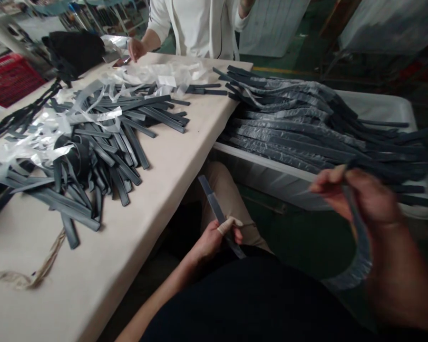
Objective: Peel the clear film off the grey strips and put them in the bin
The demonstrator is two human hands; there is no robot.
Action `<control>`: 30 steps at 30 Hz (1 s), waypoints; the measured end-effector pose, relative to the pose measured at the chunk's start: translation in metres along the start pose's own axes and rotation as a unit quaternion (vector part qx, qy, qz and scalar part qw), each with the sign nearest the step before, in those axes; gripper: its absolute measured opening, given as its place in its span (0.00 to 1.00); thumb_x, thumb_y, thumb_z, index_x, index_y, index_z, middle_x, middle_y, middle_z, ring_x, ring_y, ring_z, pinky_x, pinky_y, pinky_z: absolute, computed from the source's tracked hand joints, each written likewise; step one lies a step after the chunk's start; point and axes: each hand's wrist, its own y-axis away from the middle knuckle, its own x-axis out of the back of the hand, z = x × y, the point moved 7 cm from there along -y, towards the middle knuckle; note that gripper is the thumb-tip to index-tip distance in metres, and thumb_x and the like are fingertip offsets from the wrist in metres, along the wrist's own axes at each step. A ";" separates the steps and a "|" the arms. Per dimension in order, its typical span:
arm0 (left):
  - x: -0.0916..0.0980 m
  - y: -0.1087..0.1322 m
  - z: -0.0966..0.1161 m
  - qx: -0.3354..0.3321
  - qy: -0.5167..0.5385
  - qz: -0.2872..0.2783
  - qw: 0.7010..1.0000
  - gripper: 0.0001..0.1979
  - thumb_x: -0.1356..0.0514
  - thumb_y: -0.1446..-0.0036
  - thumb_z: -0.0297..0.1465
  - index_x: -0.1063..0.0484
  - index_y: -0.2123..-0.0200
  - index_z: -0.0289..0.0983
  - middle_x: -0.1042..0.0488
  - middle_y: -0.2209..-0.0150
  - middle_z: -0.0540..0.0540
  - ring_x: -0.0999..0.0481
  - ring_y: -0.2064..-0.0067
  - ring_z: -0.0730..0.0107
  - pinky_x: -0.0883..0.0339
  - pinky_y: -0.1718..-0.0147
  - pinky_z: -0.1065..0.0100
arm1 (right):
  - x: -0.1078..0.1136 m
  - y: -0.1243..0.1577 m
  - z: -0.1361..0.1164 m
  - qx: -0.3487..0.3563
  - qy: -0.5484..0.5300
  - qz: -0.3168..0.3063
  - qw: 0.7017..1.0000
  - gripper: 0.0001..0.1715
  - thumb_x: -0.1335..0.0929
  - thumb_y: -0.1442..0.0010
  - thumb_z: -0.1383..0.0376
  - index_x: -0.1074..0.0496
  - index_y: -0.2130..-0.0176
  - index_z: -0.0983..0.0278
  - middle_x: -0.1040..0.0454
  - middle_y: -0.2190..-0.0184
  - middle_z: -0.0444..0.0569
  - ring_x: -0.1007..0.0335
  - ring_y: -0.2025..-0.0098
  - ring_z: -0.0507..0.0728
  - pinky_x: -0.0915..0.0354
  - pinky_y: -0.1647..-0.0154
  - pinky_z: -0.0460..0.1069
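Head view: person seated at the corner of a pale bench (171,156), both hands low, off the bench edge.

Left hand (214,240) sits over the lap, grip clamped on 1 flat grey strip (214,202). Strip runs diagonally through the fist, upper end pointing toward the bench, lower end poking out below the fingers. Thumb wears a pale tape wrap.

Right hand (360,197) is raised at the right, blurred. Grip pinched on 1 wrapped strip (360,247) in clear film; it droops from the fingers and curves down and left in an arc. Exact finger contact is too blurred to tell.

Just behind the right hand: white tray (388,107) beside the bench, heaped with wrapped dark strips (299,128) lying roughly parallel, ends overhanging the rim.

On the bench: loose pile of bare grey strips (110,142), mixed with torn clear film scraps (50,137). Frayed twine (39,270) lies near the front edge. Red basket (10,78) far left.

Another person in a white top (199,23) stands at the far end, 1 hand (135,47) resting on the bench.
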 end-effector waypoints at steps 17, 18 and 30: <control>-0.043 -0.003 0.087 -0.165 -0.230 -0.064 0.957 0.19 0.41 0.37 0.43 0.28 0.49 0.37 0.23 0.57 0.43 0.24 0.59 0.64 0.31 0.57 0.66 | -0.179 -0.047 -0.014 0.047 -0.121 -0.318 0.939 0.15 0.30 0.37 0.54 0.20 0.60 0.63 0.20 0.54 0.51 0.26 0.51 0.57 0.35 0.45 0.53; -0.039 0.000 0.101 -0.210 -0.232 -0.026 0.950 0.20 0.41 0.37 0.43 0.29 0.47 0.38 0.24 0.55 0.43 0.24 0.57 0.63 0.31 0.55 0.66 | -0.183 -0.044 -0.022 0.087 -0.072 -0.311 0.944 0.16 0.32 0.36 0.55 0.20 0.59 0.63 0.21 0.53 0.51 0.26 0.50 0.58 0.37 0.43 0.54; -0.031 0.025 0.128 -0.287 -0.194 0.134 0.928 0.28 0.36 0.43 0.48 0.29 0.44 0.38 0.26 0.46 0.42 0.32 0.40 0.51 0.37 0.41 0.63 | -0.220 -0.013 -0.047 0.104 -0.017 -0.386 0.917 0.24 0.35 0.36 0.51 0.20 0.56 0.66 0.20 0.57 0.53 0.28 0.49 0.60 0.42 0.39 0.57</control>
